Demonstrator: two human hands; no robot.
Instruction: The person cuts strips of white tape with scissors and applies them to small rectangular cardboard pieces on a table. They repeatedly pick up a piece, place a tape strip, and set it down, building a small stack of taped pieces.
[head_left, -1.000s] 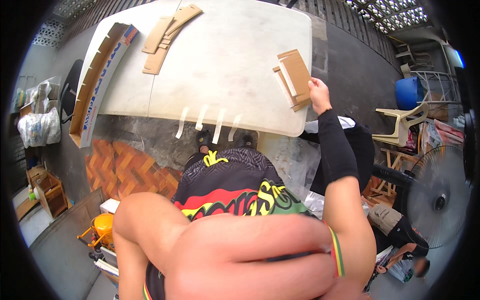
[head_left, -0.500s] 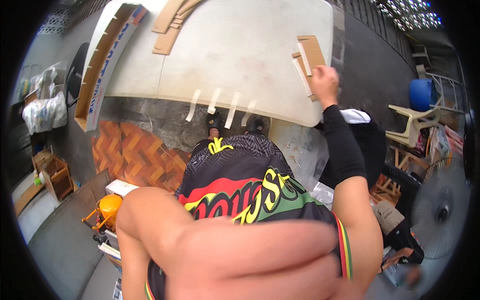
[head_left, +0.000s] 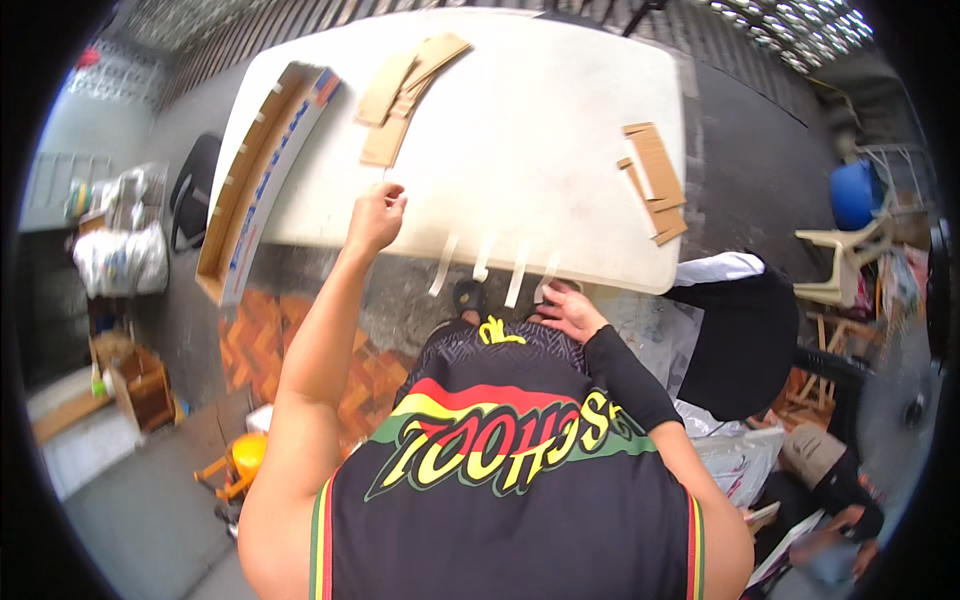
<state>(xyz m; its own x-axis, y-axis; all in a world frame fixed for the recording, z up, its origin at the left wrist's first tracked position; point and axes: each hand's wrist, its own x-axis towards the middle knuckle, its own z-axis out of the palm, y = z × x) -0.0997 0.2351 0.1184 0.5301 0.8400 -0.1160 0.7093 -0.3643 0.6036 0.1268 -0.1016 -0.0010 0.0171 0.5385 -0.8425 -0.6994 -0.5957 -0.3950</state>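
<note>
My left hand (head_left: 375, 218) is over the front left of the white table (head_left: 500, 130), fingers curled in; whatever they hold, if anything, is hidden. Just beyond it lie several cardboard strips (head_left: 384, 140), loosely overlapping. My right hand (head_left: 570, 313) is at the table's front edge, its fingers apart and nothing visible in them. Several pale strips of tape (head_left: 519, 272) hang from that edge, the rightmost one close to my right fingertips. More cardboard pieces (head_left: 655, 175), with white strips along them, lie at the table's right side.
A long open cardboard box (head_left: 265, 180) stands along the left edge of the table, small tabs on its rim. A black-covered seat (head_left: 745, 330) is to my right, beside a plastic-wrapped bundle. Farther right are a cream plastic chair (head_left: 845, 255) and a blue drum (head_left: 857, 193).
My right hand has left the cardboard pieces at the right and come to the front edge. My left hand has gone from close before the camera to above the table. The view has shifted.
</note>
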